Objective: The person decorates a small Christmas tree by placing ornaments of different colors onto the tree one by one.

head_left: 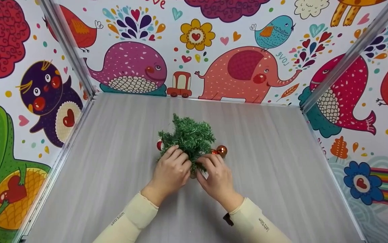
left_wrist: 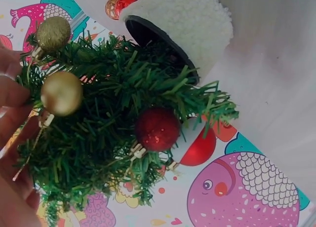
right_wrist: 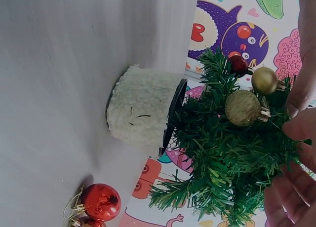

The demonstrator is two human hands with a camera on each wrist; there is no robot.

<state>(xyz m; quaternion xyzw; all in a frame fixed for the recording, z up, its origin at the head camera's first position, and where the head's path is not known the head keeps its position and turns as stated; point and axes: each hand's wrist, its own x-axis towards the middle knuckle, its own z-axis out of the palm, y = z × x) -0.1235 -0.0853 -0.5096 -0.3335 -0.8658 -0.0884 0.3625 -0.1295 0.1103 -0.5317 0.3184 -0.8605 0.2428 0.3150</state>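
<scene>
A small artificial Christmas tree (head_left: pixel 194 133) stands in a fleecy white pot (right_wrist: pixel 143 108) between my hands. My left hand (head_left: pixel 172 168) grips its greenery from the left with curled fingers. From the right, my right hand (head_left: pixel 218 175) pinches a branch between thumb and fingers. Both sets of fingertips nearly meet beside a glittery gold bauble (right_wrist: pixel 242 108) and a smooth gold bauble (left_wrist: pixel 61 94). Whether a bauble's string is also pinched, I cannot tell. A dark red bauble (left_wrist: pixel 158 129) and a red-and-white bauble (left_wrist: pixel 197 144) hang on the tree's left side.
Behind the tree's right side, a copper bauble (head_left: pixel 222 150) and a shiny red bauble (right_wrist: pixel 101 202) lie close together on the grey table (head_left: pixel 265 189). Cartoon-printed panels (head_left: pixel 187 44) with metal posts (head_left: pixel 342 64) enclose the table at the back and both sides.
</scene>
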